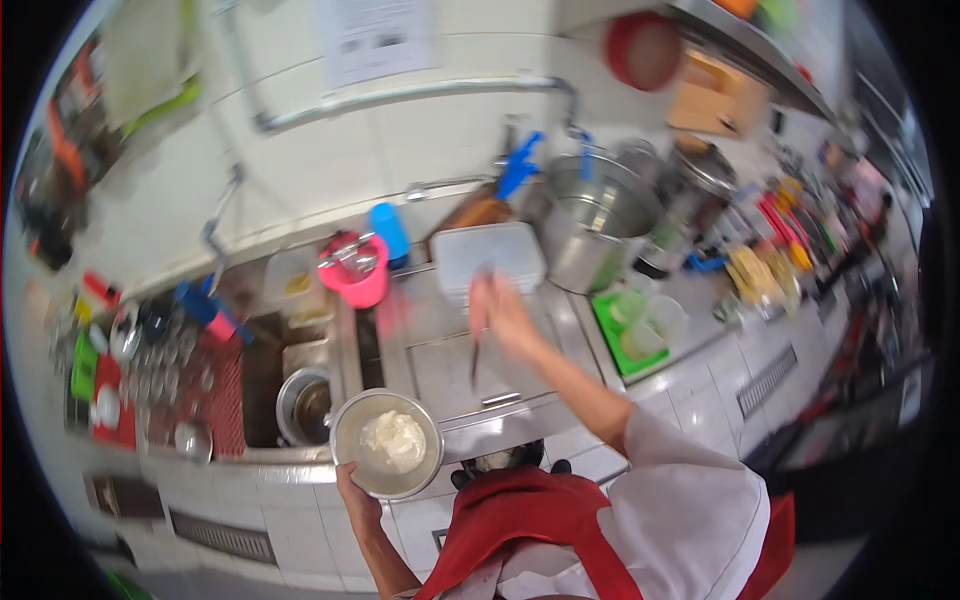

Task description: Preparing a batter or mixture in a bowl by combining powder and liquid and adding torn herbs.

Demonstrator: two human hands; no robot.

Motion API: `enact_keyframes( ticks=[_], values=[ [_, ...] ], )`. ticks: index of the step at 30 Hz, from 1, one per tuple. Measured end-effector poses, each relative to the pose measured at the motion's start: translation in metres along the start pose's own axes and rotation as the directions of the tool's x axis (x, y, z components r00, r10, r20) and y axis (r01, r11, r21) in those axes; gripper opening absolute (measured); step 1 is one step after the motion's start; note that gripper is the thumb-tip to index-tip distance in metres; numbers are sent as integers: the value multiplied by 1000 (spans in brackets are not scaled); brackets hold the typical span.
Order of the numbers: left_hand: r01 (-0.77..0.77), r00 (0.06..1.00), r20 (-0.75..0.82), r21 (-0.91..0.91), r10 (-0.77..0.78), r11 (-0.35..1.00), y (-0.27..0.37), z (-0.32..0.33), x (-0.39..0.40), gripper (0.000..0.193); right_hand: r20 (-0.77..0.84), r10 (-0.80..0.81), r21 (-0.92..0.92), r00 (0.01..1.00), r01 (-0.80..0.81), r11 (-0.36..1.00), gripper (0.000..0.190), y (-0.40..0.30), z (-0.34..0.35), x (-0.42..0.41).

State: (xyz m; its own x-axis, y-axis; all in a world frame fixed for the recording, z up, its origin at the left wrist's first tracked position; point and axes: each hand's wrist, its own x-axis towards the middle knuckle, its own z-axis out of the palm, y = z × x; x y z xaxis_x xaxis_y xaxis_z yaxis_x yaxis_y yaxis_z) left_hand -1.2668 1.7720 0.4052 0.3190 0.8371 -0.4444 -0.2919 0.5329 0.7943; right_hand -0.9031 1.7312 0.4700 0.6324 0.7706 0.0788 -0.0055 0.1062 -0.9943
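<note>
My left hand (361, 501) grips the rim of a metal bowl (346, 465), tilted a little, with a white creamy mass (396, 441) inside. It is held over the front edge of the counter. My right hand (504, 307) is stretched forward over the steel worktop and blurred by motion. A thin dark utensil (475, 364), perhaps a spatula or knife, hangs down from its fingers; its kind is not clear. Just beyond that hand stands a translucent plastic container with a lid (487, 251). Left of it is a pink container (362, 289) with metal items.
A sink (262, 405) holding a metal pot (289, 390) lies to the left, beside glasses on a red mat (223, 375). A large steel pot (581, 259) and a green tray (652, 365) with cups stand to the right. A pipe (420, 91) runs along the wall.
</note>
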Motion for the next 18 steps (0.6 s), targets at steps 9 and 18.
enact_keyframes(
  ticks=[9, 18],
  values=[
    [258, 909, 295, 158, -295, 953, -109, 152, -22, 54, 15, 541, 179, 841, -535, 826, 19, 21, -193, -328],
    [354, 699, 496, 386, -515, 852, -304, 294, -165, 57, 308, 57, -892, 950, 267, 365, 19, -87, -396, -358]
  ],
)
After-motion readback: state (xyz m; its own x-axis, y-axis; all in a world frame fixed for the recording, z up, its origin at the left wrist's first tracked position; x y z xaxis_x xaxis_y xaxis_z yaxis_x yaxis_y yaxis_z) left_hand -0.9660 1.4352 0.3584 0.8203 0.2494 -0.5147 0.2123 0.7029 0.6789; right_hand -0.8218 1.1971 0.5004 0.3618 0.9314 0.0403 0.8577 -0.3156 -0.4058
